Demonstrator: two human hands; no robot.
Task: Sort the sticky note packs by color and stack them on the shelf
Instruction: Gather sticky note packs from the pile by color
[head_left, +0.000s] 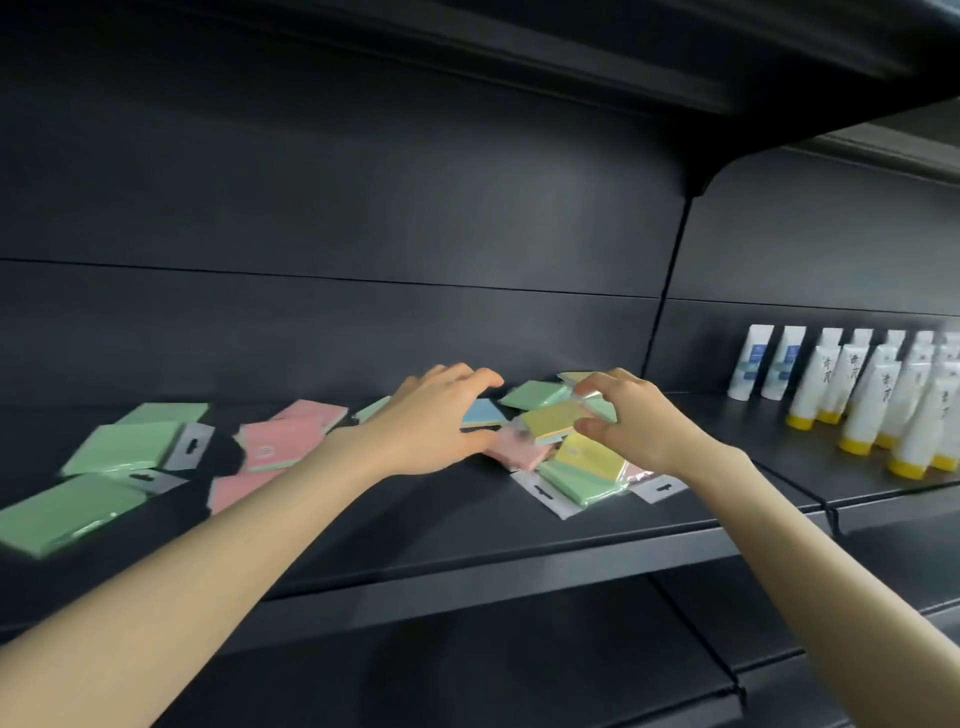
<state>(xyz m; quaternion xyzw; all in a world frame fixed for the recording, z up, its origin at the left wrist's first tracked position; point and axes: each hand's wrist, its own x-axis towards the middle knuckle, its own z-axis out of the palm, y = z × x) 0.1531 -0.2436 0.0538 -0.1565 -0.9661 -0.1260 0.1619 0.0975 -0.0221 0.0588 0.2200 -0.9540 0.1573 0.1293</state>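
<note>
A mixed pile of sticky note packs (566, 457) lies on the dark shelf (467, 530), with yellow, green, pink and blue ones jumbled together. My right hand (631, 421) pinches a yellow pack (553, 422) on top of the pile between thumb and fingers. My left hand (434, 415) hovers over the pile's left side with curved fingers above a blue pack (483, 414); it holds nothing that I can see. To the left lie pink packs (283, 441) and, farther left, green packs (124, 447).
White tubes with yellow caps (883, 410) stand in rows on the shelf at the right, with two blue-labelled tubes (769, 364) behind them. Another shelf overhangs above. A lower shelf (519, 675) sits below the front edge.
</note>
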